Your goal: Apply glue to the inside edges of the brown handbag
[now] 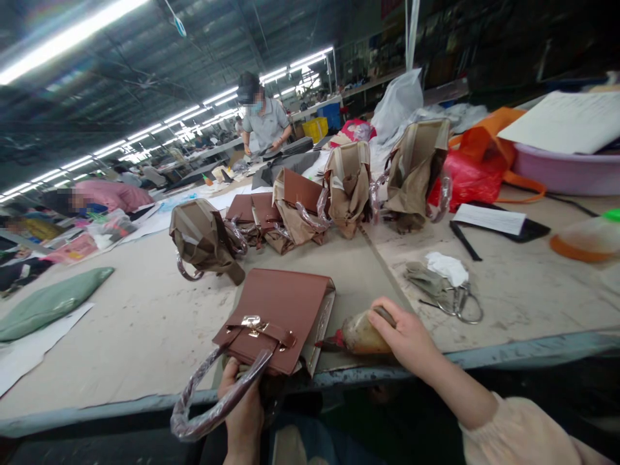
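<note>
A brown handbag (278,320) is held at the near edge of the work surface (145,336), its plastic-wrapped handle (213,403) hanging past the rim. The left hand (242,413) is closed around the bag's lower end beneath the flap, wrist bent upward from below the edge. The right hand (407,339) is wrapped around a squeeze bottle (361,334) with a red nozzle (332,344), the forearm stretched in from the right and the tip laid level, touching or just beside the bag's open side; which cannot be told.

A risk is judged from this: with the nozzle so close to the leather, a hard squeeze could smear the contents onto the visible face. The bag, resting partly over the edge, could also slide off if the left grip were eased.

Further handbags (290,213) are stood in a row behind, scissors (460,300) and a cloth (448,268) are lying to the right, and another person (264,119) is seen working at the far end.
</note>
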`<state>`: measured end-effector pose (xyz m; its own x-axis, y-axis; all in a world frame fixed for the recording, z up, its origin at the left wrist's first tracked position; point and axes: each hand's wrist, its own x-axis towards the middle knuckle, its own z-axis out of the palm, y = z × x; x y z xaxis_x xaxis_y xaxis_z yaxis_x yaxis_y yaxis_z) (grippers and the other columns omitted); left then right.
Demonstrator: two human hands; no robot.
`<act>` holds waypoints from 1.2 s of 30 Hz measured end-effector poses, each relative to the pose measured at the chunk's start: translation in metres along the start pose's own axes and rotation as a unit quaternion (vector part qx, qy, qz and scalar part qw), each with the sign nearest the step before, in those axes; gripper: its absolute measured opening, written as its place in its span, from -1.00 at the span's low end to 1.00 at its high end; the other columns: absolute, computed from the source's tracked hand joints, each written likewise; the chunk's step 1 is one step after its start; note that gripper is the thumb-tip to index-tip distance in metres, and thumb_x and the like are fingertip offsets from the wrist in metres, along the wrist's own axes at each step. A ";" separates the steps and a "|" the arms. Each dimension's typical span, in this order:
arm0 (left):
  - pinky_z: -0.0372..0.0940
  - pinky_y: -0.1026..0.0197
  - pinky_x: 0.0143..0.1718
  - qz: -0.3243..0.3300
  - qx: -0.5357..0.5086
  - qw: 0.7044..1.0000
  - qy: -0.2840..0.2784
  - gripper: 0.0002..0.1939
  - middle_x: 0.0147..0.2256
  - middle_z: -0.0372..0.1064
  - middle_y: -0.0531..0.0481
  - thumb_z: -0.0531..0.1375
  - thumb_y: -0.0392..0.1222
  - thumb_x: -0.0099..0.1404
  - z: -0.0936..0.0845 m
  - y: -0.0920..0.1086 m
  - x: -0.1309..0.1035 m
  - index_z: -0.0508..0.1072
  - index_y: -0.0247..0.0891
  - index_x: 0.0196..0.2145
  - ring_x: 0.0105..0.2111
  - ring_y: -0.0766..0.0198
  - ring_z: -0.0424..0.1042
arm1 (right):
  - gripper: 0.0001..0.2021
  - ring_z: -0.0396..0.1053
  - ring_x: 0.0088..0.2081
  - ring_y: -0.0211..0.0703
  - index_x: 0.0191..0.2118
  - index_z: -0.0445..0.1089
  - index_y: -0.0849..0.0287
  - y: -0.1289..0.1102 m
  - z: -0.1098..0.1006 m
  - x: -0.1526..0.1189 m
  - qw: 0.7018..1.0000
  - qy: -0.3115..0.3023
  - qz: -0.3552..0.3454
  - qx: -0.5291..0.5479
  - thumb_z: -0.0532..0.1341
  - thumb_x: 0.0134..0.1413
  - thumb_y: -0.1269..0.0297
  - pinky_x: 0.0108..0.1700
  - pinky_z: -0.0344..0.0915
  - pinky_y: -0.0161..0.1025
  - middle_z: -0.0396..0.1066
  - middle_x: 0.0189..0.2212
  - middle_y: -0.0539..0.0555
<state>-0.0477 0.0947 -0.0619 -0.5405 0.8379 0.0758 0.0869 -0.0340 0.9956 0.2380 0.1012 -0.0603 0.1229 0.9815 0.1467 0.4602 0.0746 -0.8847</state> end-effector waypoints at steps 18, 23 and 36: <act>0.31 0.30 -0.39 -0.010 -0.002 1.000 -0.001 -0.65 -0.43 0.44 0.06 0.38 -0.20 -0.14 -0.003 -0.002 0.001 0.50 -0.30 -0.33 -0.45 0.30 0.38 | -0.76 0.30 -0.44 -0.20 -0.36 0.28 0.09 -0.006 0.010 -0.018 0.998 -0.053 0.006 0.025 0.05 0.18 0.06 -0.36 0.21 -0.30 0.30 -0.52 -0.09; 0.33 0.23 -0.31 -0.020 0.033 0.999 -0.002 -0.56 -0.36 0.48 0.00 0.39 -0.12 -0.14 -0.007 -0.005 0.002 0.49 -0.30 -0.26 -0.38 0.22 0.42 | -0.78 0.33 -0.34 -0.16 -0.32 0.29 0.11 0.005 0.013 -0.013 0.999 0.028 -0.019 0.004 0.06 0.19 0.09 -0.25 0.23 -0.25 0.35 -0.42 -0.02; 0.29 0.10 -0.04 0.093 0.317 0.919 -0.213 -0.73 -0.23 0.54 -0.04 0.22 -0.13 0.03 -0.037 0.103 0.030 0.53 -0.27 -0.30 -0.14 0.04 0.45 | -0.80 0.35 -0.28 -0.09 -0.34 0.30 0.12 0.016 0.014 0.002 0.990 0.117 -0.079 -0.003 0.07 0.15 0.12 -0.20 0.25 -0.20 0.37 -0.38 0.06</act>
<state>-0.0858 0.0964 0.0450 -0.1007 0.9918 0.0789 0.6882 0.0122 0.7254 0.2329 0.1073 -0.0803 0.2492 0.8894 0.3832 0.4944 0.2233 -0.8400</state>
